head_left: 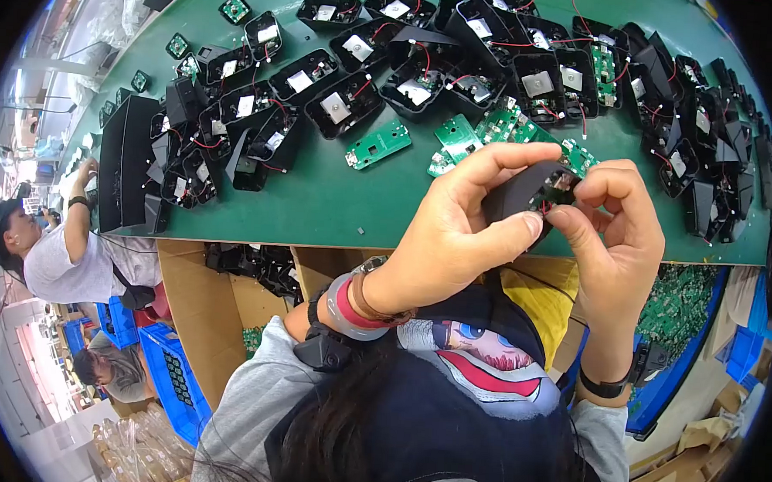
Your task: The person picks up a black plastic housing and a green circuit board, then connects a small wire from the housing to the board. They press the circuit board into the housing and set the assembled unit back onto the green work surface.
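My left hand (444, 222) is wrapped round a small black plastic housing (512, 193), raised over the near edge of the green table (317, 216). The housing's open side is turned to the right, and a bit of red wire shows inside it. At that opening, my right hand (622, 227) has its thumb and curled fingers closed together; what they pinch is too small to make out. Just beyond my hands lies a loose pile of green circuit boards (506, 123). One separate circuit board (379, 145) rests flat to their left.
Many open black housings (336, 107) with silver blocks and red wires crowd the table's far side. Below the near edge are a cardboard box (194, 275) and, at right, a blue bin (649, 412) with green boards. A co-worker (66, 263) stands at the left.
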Motion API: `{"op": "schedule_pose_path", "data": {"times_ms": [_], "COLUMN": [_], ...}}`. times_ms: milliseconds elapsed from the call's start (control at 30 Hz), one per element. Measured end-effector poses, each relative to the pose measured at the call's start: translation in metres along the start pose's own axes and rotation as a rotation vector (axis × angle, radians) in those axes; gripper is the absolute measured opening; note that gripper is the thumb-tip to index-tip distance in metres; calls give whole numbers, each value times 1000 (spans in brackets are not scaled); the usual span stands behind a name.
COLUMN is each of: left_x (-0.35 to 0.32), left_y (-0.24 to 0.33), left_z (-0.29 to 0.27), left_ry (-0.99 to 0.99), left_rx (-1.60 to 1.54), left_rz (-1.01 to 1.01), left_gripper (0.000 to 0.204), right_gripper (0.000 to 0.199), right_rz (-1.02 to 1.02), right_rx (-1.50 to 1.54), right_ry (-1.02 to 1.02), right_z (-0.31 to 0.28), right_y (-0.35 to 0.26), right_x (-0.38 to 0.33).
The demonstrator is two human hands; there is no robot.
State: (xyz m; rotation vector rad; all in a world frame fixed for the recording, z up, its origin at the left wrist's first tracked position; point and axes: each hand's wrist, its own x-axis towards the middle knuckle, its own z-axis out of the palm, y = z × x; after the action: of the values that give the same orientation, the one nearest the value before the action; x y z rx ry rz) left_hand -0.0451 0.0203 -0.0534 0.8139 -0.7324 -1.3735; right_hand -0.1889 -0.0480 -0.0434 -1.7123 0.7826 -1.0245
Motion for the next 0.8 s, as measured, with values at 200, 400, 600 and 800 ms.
{"op": "schedule_pose_path", "data": {"times_ms": [200,400,600,800], "left_x": [0,1,4,14], "left_y": [-7,-9,-9,2], "left_z": [1,0,-5,-3], "left_ry": [24,131,136,66], "left_rx": [146,36,-122,71], "left_rz": [16,-59,-68,30], "left_gripper": [47,35,39,50], "right_gripper": [21,22,30,37], "right_rz": [86,72,60,262], "right_rx": [-20,-9,131,252], "right_ry": [-50,-12,59,-220], "right_z": [-1,12,3,8], "right_y": [-3,0,-2,-13], "right_x": [-2,-9,-19,6]}}
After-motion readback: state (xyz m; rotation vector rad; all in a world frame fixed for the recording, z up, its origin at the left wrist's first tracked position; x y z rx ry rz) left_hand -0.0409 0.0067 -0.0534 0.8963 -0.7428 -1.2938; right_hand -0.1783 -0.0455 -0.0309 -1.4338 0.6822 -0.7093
